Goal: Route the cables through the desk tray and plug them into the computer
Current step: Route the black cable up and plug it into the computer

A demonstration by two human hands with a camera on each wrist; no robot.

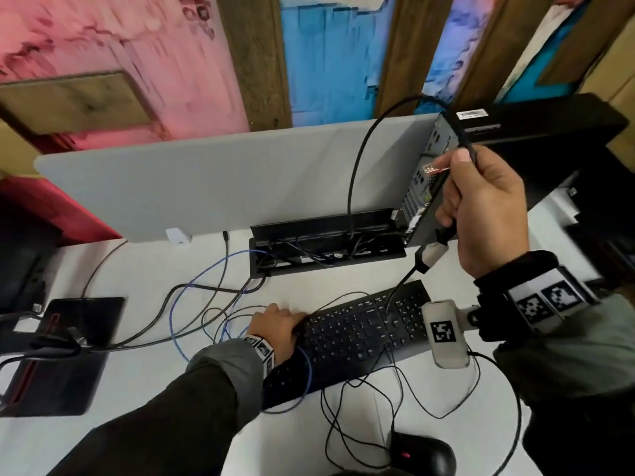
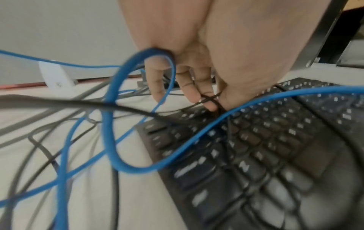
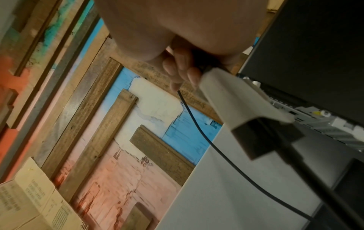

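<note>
Nearest, on the white bench (image 1: 144,365), the left hand (image 1: 278,326) is kept at the keyboard (image 1: 360,334) edge, a thin black wire (image 2: 208,99) pinched, likely to sort the tangle with the blue cable (image 2: 110,124). Beyond, the right hand (image 1: 488,214) is curled round a black cable (image 1: 354,180) rising from the desk tray (image 1: 326,242), near the computer (image 1: 508,149) ports. Its plug tip is blurred.

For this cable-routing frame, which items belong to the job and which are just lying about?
Job: black cable gripped by right hand; thin cable pinched by left hand; blue cable; desk tray; computer.
Lying about: keyboard; mouse; black pad.
</note>
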